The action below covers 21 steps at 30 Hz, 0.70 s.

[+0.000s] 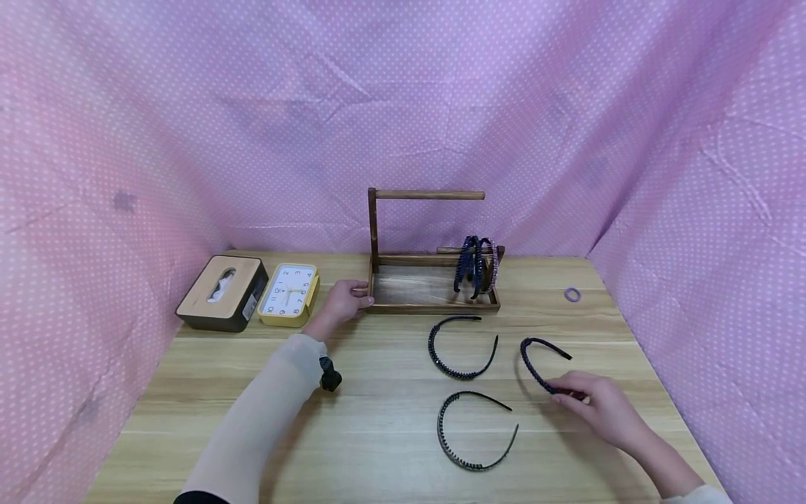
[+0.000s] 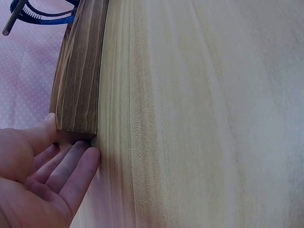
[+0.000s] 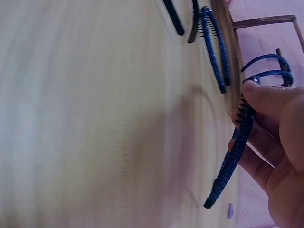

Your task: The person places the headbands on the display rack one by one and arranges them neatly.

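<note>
My right hand [image 1: 595, 406] pinches a dark beaded headband [image 1: 531, 362] by one arm, thumb on one side and fingers on the other; its band looks dark blue in the right wrist view. At the back of the table stands a brown wooden rack [image 1: 434, 309] with a tray base and two bars. Its lower bar carries several headbands [image 1: 476, 266]. My left hand [image 1: 343, 301] touches the tray's left end, its fingers [image 2: 71, 175] fairly straight and relaxed. Two more headbands lie on the table, one nearer the rack [image 1: 433, 350] and one closer to me [image 1: 443, 437].
Left of the rack are a yellow alarm clock [image 1: 288, 294] and a tissue box [image 1: 214, 294]. A purple ring-shaped band [image 1: 572, 295] lies to the right. Pink dotted cloth [image 1: 415, 105] hangs behind and along both sides of the wooden table [image 1: 378, 434].
</note>
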### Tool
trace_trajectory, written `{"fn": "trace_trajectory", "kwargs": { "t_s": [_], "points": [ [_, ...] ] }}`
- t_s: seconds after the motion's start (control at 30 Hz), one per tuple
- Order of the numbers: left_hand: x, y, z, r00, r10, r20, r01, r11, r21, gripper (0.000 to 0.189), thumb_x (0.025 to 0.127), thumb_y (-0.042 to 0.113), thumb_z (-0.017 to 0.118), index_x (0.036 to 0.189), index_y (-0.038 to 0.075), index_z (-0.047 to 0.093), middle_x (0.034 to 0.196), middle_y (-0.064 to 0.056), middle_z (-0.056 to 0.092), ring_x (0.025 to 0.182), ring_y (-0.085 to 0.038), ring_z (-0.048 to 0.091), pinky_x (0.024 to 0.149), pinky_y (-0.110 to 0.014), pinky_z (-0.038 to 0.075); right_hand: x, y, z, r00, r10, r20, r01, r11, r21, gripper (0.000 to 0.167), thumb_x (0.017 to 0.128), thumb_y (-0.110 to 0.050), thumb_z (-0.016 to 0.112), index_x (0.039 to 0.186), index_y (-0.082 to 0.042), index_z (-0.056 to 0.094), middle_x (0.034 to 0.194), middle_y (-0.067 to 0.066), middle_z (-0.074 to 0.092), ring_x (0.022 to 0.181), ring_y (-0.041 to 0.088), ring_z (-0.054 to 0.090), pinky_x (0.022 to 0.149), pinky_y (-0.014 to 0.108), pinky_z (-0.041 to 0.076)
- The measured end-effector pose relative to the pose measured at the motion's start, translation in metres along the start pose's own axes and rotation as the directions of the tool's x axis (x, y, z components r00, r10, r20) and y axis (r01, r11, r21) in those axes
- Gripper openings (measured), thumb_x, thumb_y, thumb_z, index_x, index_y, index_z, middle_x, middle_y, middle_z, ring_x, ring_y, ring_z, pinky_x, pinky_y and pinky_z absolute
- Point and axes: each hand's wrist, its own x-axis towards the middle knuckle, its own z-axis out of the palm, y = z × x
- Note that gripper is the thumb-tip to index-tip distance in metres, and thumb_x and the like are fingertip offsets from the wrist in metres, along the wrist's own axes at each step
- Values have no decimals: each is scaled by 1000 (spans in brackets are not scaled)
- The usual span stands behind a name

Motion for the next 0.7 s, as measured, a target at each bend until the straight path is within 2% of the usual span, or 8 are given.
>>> {"fn": "trace_trajectory", "kwargs": {
  "t_s": [0.17,0.37,0.53,0.63,0.7],
  "points": [
    [-2,1,0,1000,0,-2,0,1000,4,52,99,9,68,147,0,51,141,-23,61,124,-34,64,86,-39,62,8,-1,-10,990,81,-116,-85,996,-28,29,77,6,83,102,-9,80,91,-2,77,81,-6,66,69,8,52],
    [-3,0,0,1000,-6,0,6,1000,-2,53,99,9,68,149,1,50,144,-21,59,125,-34,64,89,-42,61,18,-1,-20,954,214,-211,-212,977,31,22,83,5,81,103,-4,79,91,6,78,79,-12,65,68,7,53],
    [-3,1,0,1000,-11,-3,11,1000,2,53,99,10,68,148,1,51,144,-21,60,125,-34,64,90,-42,61,32,-5,-29,919,320,-231,-301,947,116,18,89,-4,79,107,0,77,89,-13,77,78,-12,66,69,7,52],
    [-3,1,0,1000,-7,-3,7,1000,8,52,99,10,68,148,1,51,143,-22,60,124,-34,64,88,-41,61,45,-9,-35,899,363,-247,-316,925,208,22,91,-4,78,109,6,75,88,-22,75,78,-10,68,70,8,53],
    [-3,2,0,1000,-7,-1,7,1000,5,53,99,9,68,148,1,51,142,-22,60,124,-35,64,86,-41,62,55,-12,-39,889,378,-258,-311,913,265,24,91,-3,77,111,10,73,87,-23,75,79,-9,70,72,9,55]
  ]
}}
